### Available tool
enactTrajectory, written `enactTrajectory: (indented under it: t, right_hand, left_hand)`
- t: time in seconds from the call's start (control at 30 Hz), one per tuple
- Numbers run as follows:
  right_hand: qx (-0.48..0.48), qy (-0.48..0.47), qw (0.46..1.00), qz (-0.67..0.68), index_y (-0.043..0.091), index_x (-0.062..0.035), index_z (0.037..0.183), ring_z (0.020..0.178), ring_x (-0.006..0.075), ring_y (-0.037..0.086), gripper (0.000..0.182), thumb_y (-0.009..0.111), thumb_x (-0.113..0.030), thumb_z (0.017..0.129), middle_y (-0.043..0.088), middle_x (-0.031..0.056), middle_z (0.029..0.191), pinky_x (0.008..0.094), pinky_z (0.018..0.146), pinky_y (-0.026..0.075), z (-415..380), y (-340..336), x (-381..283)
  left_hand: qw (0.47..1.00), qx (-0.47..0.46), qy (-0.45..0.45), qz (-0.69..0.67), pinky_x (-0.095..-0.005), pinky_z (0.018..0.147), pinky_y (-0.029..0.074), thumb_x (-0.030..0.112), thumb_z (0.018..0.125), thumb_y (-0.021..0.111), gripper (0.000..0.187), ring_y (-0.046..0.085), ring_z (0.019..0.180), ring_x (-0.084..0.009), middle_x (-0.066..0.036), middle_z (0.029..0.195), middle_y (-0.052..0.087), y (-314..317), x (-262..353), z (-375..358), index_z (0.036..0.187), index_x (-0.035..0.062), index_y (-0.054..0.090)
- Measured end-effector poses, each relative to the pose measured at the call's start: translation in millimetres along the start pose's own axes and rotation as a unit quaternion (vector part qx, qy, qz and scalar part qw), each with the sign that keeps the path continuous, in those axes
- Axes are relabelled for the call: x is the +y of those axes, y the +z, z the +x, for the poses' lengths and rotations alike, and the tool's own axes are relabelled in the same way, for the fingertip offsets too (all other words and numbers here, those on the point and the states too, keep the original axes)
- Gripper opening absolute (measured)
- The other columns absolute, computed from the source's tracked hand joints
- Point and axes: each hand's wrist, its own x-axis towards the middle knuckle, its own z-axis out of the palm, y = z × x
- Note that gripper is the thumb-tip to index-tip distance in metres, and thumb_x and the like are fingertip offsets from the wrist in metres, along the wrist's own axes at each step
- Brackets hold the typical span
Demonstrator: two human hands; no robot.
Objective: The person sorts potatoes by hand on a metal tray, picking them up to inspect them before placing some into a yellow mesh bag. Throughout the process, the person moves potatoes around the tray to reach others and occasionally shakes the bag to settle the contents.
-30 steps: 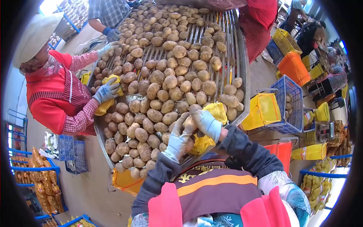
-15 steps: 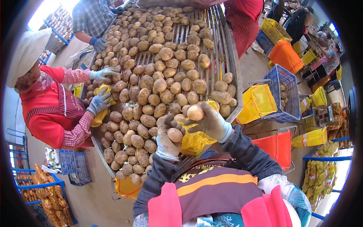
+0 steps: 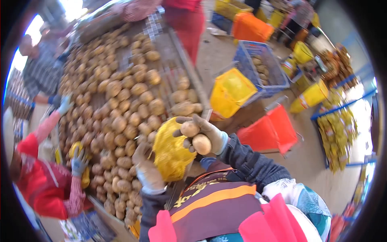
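Fingers of the right hand [image 3: 215, 135] grip two potatoes [image 3: 201, 144] beside the yellow mesh bag [image 3: 171, 151], by the table's [image 3: 195, 80] near right corner; a slack hold could drop one over the edge. Left hand [image 3: 148, 164]: grip unclear.

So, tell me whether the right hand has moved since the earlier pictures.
Yes. Judged against the metal table, the right hand has moved outward, closer to the table's near right corner; the whole view has turned too.

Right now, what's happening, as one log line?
right hand: holding two potatoes; left hand: beside yellow mesh bag; slatted table: loose potatoes
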Motion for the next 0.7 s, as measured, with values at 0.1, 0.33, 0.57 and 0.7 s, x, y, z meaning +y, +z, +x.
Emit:
enactTrajectory:
  t: [0.1, 0.33, 0.57, 0.7]
  right_hand:
    - [0.13, 0.004, 0.991, 0.001, 0.046, -0.0116, 0.131, 0.082, 0.023, 0.065, 0.048, 0.051, -0.039, 0.093, 0.061, 0.0148, 0.108, 0.0327, 0.065, 0.056, -47, -48, -10]
    - [0.302, -0.45, 0.84, 0.021, 0.057, -0.0065, 0.108, 0.09, 0.0302, 0.062, 0.039, 0.055, -0.042, 0.09, 0.063, 0.0147, 0.1, 0.0435, 0.079, 0.055, -226, -220, -42]
    - [0.617, -0.401, 0.644, -0.209, 0.043, -0.0043, 0.127, 0.093, 0.0254, 0.059, 0.05, 0.063, -0.024, 0.086, 0.054, 0.0143, 0.114, 0.0365, 0.079, 0.052, -176, -158, -73]
    - [0.301, -0.227, 0.679, -0.63, 0.042, -0.0047, 0.131, 0.101, 0.026, 0.058, 0.073, 0.076, -0.014, 0.067, 0.051, 0.0145, 0.118, 0.0356, 0.079, 0.051, -57, -37, -10]
  left_hand:
    - [0.995, -0.009, -0.072, -0.071, -0.0333, 0.093, 0.04, 0.039, 0.091, 0.048, 0.047, 0.054, 0.101, -0.0181, -0.004, 0.109, 0.057, -22, -31, 1, 0.124, 0.0054, 0.049]
    - [0.992, -0.023, -0.108, -0.068, -0.0339, 0.088, 0.042, 0.039, 0.092, 0.051, 0.038, 0.056, 0.095, -0.0196, -0.004, 0.106, 0.059, -29, -27, -6, 0.113, 0.0079, 0.057]
    - [0.999, -0.019, -0.026, -0.028, -0.0337, 0.088, 0.047, 0.04, 0.099, 0.043, 0.042, 0.059, 0.092, -0.0173, -0.007, 0.099, 0.061, -29, -29, -10, 0.108, 0.0012, 0.057]
    - [0.998, 0.05, -0.036, -0.02, -0.0315, 0.087, 0.047, 0.042, 0.099, 0.042, 0.045, 0.059, 0.091, -0.0157, -0.007, 0.098, 0.062, -46, -27, -23, 0.11, 0.0011, 0.057]
